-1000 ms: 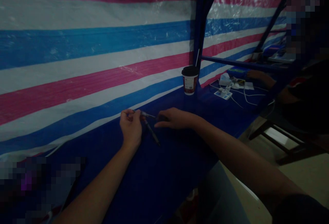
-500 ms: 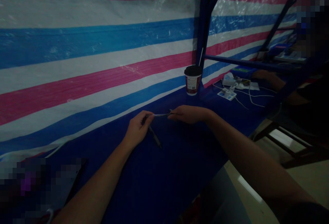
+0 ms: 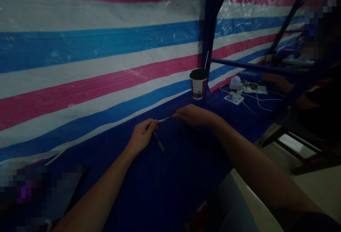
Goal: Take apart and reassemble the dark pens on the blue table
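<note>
A slim, pale pen (image 3: 164, 120) spans the gap between my two hands, a little above the blue table (image 3: 170, 186). My left hand (image 3: 142, 134) pinches its left end between thumb and fingers. The fingers of my right hand (image 3: 193, 114) are closed round its darker right end, which they mostly hide. Below my left fingers a second, dark pen (image 3: 160, 144) slants down to the right; its upper end is hidden by the hand, and I cannot tell whether it touches the fingers.
A lidded paper cup (image 3: 198, 84) with a straw stands beyond my right hand, beside a blue metal frame (image 3: 209, 29). Farther right lie a power strip and white cables (image 3: 258, 99), near another person's arm (image 3: 279, 83). A striped plastic sheet (image 3: 106, 83) hangs behind the table.
My right hand has risen slightly and turned, so the pale pen now tilts up to the right. A dark bit that stuck up at my right fingertips no longer shows.
</note>
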`<state>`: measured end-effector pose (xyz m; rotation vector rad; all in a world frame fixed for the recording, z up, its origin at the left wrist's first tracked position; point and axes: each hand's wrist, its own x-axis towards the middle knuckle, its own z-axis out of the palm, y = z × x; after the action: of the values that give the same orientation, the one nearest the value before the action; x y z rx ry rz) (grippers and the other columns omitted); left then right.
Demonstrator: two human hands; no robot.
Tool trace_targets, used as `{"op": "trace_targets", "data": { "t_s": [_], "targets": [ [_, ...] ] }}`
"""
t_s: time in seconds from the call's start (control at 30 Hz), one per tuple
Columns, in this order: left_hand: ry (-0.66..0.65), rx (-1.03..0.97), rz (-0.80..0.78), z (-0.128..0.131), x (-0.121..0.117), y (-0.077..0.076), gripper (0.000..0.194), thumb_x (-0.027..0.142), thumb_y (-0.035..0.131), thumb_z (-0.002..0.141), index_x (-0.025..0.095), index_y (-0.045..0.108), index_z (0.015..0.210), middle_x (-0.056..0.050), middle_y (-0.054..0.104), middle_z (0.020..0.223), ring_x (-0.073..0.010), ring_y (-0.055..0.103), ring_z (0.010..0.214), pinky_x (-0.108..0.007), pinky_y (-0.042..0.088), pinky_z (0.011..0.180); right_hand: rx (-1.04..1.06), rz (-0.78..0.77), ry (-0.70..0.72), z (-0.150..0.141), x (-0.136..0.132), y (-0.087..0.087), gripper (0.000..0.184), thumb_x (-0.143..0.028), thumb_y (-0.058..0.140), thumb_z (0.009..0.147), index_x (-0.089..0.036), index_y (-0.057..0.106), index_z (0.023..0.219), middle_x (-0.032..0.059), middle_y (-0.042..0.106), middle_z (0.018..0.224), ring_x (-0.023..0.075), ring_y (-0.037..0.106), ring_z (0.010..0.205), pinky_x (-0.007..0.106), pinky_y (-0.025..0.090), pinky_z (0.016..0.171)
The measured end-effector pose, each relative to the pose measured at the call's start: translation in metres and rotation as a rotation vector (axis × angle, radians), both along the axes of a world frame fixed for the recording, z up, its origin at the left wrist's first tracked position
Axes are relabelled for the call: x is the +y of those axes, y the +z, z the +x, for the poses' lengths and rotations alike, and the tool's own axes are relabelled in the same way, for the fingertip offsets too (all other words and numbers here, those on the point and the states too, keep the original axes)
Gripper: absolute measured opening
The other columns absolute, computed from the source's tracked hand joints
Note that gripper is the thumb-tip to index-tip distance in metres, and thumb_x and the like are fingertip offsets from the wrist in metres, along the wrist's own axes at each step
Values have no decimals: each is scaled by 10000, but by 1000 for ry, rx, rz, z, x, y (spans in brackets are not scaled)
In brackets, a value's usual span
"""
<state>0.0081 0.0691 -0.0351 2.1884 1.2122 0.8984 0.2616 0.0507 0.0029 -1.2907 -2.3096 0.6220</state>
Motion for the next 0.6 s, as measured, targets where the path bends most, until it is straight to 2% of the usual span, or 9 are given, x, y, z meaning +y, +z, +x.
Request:
{"op": "trace_targets", "data": {
  "t_s": [0.07, 0.13, 0.17, 0.27, 0.33, 0.4, 0.5, 0.6],
  "targets": [
    [2, -8, -16, 0, 0, 0, 447, 552, 441, 941, 218, 586, 680, 23, 518, 576, -159, 472, 543, -273, 359, 555, 61, 57, -10, 0, 1, 0, 65, -232, 641, 942, -186, 664, 902, 30, 679, 843, 164, 601, 768, 286, 418, 712],
    [18, -27, -29, 0, 1, 0, 453, 559, 445, 935, 219, 585, 671, 21, 507, 571, -160, 472, 541, -273, 352, 547, 143, 98, -41, 1, 2, -1, 139, -211, 729, 867, -186, 665, 987, 44, 698, 959, 169, 616, 838, 285, 436, 747],
    [28, -37, -31, -1, 1, -1, 454, 563, 449, 931, 219, 590, 672, 20, 506, 572, -162, 476, 544, -274, 351, 544, 161, 89, -60, 1, 2, -1, 132, -244, 720, 881, -183, 669, 986, 52, 701, 963, 173, 619, 842, 290, 439, 749],
    [53, -47, -24, -1, 3, -2, 462, 582, 458, 921, 217, 613, 683, 14, 516, 579, -169, 487, 553, -274, 351, 537, 127, 25, -81, 1, 2, -2, 179, -322, 616, 965, -175, 675, 882, 46, 686, 829, 172, 611, 771, 297, 426, 710],
    [52, -49, -23, -2, 4, -2, 474, 589, 456, 923, 215, 618, 682, 11, 525, 583, -170, 494, 558, -274, 355, 539, 150, 42, -81, 1, 2, -2, 93, -264, 679, 912, -174, 660, 898, 34, 682, 836, 166, 606, 772, 287, 421, 703],
    [43, -55, -24, -2, 4, -3, 480, 592, 458, 922, 213, 618, 676, 10, 527, 582, -168, 496, 555, -273, 358, 542, 213, 58, -98, 1, 2, -1, 161, -250, 746, 852, -179, 650, 960, 33, 694, 910, 162, 610, 797, 279, 428, 710],
    [36, -65, -25, -1, 4, -3, 476, 594, 467, 914, 213, 625, 677, 10, 523, 577, -166, 490, 545, -272, 358, 534, 196, 0, -118, 2, 1, 0, 190, -335, 620, 957, -181, 653, 851, 31, 680, 806, 155, 593, 713, 290, 423, 678],
    [47, -59, -31, -1, 4, -2, 478, 602, 470, 912, 214, 642, 692, 6, 533, 581, -168, 492, 542, -273, 354, 523, 220, 24, -124, 1, 1, 1, 100, -263, 702, 889, -181, 646, 896, 26, 687, 823, 155, 598, 724, 284, 430, 670]
  ]
}}
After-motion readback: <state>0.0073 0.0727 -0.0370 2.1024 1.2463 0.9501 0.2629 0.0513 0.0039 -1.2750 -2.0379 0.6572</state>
